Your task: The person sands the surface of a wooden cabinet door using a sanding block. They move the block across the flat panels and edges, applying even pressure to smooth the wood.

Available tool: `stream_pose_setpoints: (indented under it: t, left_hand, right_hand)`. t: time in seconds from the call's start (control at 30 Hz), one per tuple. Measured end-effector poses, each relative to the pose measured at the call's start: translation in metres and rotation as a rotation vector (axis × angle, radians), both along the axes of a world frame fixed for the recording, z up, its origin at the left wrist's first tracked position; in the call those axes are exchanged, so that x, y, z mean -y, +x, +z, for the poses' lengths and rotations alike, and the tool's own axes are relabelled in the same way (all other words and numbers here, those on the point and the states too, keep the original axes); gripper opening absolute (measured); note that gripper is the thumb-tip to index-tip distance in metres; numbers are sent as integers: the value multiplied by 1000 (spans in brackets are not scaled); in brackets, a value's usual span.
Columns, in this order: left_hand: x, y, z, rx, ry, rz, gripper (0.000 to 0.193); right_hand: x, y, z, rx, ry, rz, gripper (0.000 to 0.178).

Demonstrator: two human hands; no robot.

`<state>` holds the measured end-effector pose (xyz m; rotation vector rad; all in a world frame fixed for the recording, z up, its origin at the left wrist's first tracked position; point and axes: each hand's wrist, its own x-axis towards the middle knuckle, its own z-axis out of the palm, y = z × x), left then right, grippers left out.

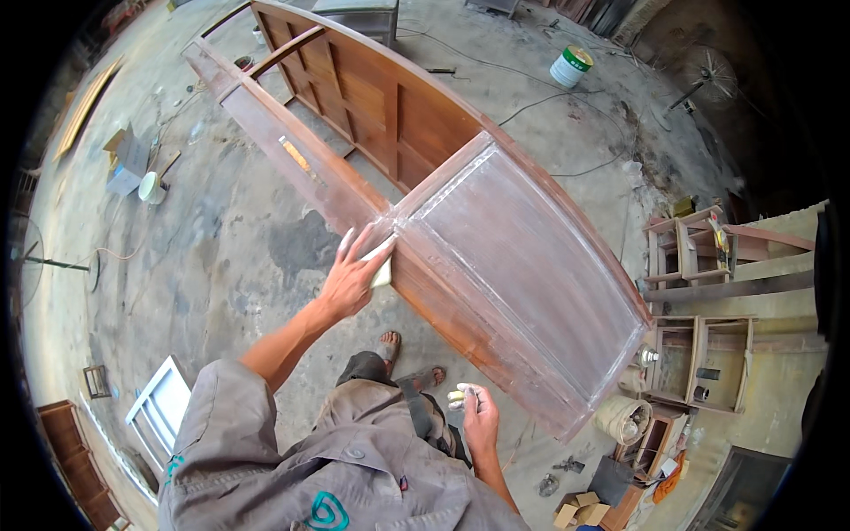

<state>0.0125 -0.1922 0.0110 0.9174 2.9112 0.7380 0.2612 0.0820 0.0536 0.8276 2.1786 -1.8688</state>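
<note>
Left hand (356,270) at nine o'clock grips a pale pad (382,275) against the panelled wooden frame (531,265) spanning eleven to four, which uneven pressure could gouge, while right hand (478,416) at five pinches a yellowish piece (456,397).

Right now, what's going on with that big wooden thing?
Someone in a grey-brown shirt is standing beside a big, slanting wooden frame. Their left hand, fingers spread, lies over a pale pad against the wood's near side. Their right hand is away from the wood, pinching a small yellowish thing that is too small to name. The wide panel at the right looks brown with whitish streaks, and other parts of the frame are open.
</note>
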Motion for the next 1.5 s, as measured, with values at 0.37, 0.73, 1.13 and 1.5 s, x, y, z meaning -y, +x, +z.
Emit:
stream_pose_setpoints:
  t: [0.37,0.73,1.13,1.5]
  left_hand:
    - [6,10,-11,33,54,7,84]
    - [9,21,-15,59,37,39,79]
    - [-41,67,-29,-55,101,415,84]
    - [-72,106,-28,-65,89,385,78]
  right_hand:
    - [3,5,3,-7,-39,45,24]
    - [5,21,-4,20,-102,69,24]
    - [-34,34,14,6,15,132,24]
    - [-102,62,5,-7,59,245,24]
